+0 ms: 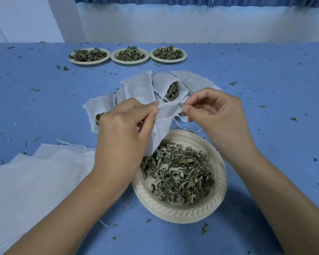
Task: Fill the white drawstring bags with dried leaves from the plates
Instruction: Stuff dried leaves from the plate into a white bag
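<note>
Nearest, directly beneath the grip, a cream plate (182,212) heaped with dried leaves (179,173) is seen. The lower end of the held bag hangs down to the edge of that heap. Left of the grip and closer in, a flat stack of empty bags (35,177) is laid.

The white drawstring bag (166,115) is held up between both hands. Its mouth edge is pinched by the curled thumb and fingers of the left hand (122,133) on one side and by those of the right hand (217,118) on the other, so the rim is drawn taut between them.

The cloth is judged thin, limp and very light. It would collapse if released, so it is best taken at the hem by the cord, at two opposite points, to keep the mouth open. The leaves are judged brittle and easily scattered, as suggested by the crumbs across the blue table (265,80).

Just beyond the grip, filled bags (142,85) are piled, some with leaves showing at open mouths. Farthest beyond, three more plates (89,61) of leaves are set in a row.
</note>
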Action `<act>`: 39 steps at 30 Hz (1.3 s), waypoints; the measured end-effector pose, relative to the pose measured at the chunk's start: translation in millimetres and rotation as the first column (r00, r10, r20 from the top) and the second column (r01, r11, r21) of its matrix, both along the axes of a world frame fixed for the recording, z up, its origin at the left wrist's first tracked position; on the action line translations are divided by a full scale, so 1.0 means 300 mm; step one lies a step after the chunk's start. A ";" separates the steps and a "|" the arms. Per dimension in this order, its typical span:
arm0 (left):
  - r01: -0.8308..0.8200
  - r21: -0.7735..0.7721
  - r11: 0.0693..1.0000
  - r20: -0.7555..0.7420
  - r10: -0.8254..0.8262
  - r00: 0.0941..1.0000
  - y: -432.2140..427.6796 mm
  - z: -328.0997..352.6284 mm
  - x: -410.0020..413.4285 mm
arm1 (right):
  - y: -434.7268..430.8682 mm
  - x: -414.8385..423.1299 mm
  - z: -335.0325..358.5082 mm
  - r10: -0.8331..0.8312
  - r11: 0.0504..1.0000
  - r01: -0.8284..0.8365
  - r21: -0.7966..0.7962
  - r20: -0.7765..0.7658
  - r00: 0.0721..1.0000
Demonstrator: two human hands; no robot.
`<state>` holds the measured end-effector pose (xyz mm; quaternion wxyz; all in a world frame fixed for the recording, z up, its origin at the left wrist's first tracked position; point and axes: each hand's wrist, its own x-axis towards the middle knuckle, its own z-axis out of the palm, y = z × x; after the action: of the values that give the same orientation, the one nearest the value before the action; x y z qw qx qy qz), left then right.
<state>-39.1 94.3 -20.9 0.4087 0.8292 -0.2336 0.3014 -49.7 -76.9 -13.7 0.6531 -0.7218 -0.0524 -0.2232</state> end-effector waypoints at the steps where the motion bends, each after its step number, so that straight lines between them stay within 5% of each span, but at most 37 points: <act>1: -0.022 0.050 0.999 0.040 0.020 0.999 0.004 -0.004 0.003 | -0.002 -0.005 0.005 -0.055 0.995 0.063 -0.071 0.111 0.992; 5: -0.003 0.090 0.996 0.027 0.000 1.000 -0.005 -0.011 -0.007 | 0.007 -0.022 0.007 0.055 0.911 0.175 -0.373 0.531 0.846; 8: 0.030 0.009 1.000 -0.020 -0.030 0.999 -0.014 -0.006 -0.021 | 0.027 -0.019 -0.016 0.132 0.785 0.194 -0.588 0.465 0.875; 12: 0.028 -0.098 0.995 -0.016 -0.029 0.999 -0.007 0.004 -0.027 | 0.010 -0.009 -0.024 0.061 0.734 0.244 -0.634 0.419 0.906; 15: 0.011 -0.085 0.996 0.016 -0.010 1.000 -0.011 0.009 -0.033 | 0.005 -0.009 -0.013 0.082 0.715 0.218 -0.664 0.390 0.917; 18: -0.007 -0.034 0.999 0.074 0.010 0.997 -0.009 0.008 -0.031 | 0.011 -0.010 -0.022 0.162 0.569 0.237 -0.787 0.391 0.906; 22: 0.000 -0.049 0.999 0.051 0.003 0.999 -0.001 0.012 -0.020 | -0.001 -0.031 0.005 0.173 0.653 0.172 -0.738 0.367 0.914; 26: 0.048 -0.047 0.998 0.033 -0.046 0.998 -0.010 0.013 -0.027 | 0.020 -0.036 -0.017 0.274 0.514 0.023 -0.857 0.190 0.943; 31: -0.114 -0.035 0.993 0.083 0.116 0.990 0.032 0.030 0.009 | -0.083 -0.016 0.059 0.226 0.830 -0.088 -0.551 0.187 0.956; 33: -0.147 -0.046 0.988 0.101 0.151 0.983 0.039 0.034 0.016 | -0.110 -0.019 0.069 0.358 0.734 -0.322 -0.597 -0.063 0.932; 35: -0.147 -0.035 0.989 0.113 0.150 0.982 0.033 0.032 0.014 | -0.097 -0.027 0.055 0.434 0.522 -0.560 -0.643 -0.365 0.824; 39: -0.049 -0.054 0.997 0.040 0.051 0.998 0.017 0.015 0.002 | -0.015 -0.039 0.006 0.469 0.318 -0.605 -0.730 -0.433 0.770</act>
<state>-38.4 99.6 -16.5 0.4177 0.8173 -0.2133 0.3348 -61.5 -81.5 -12.0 0.2592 -0.8958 -0.3430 0.1124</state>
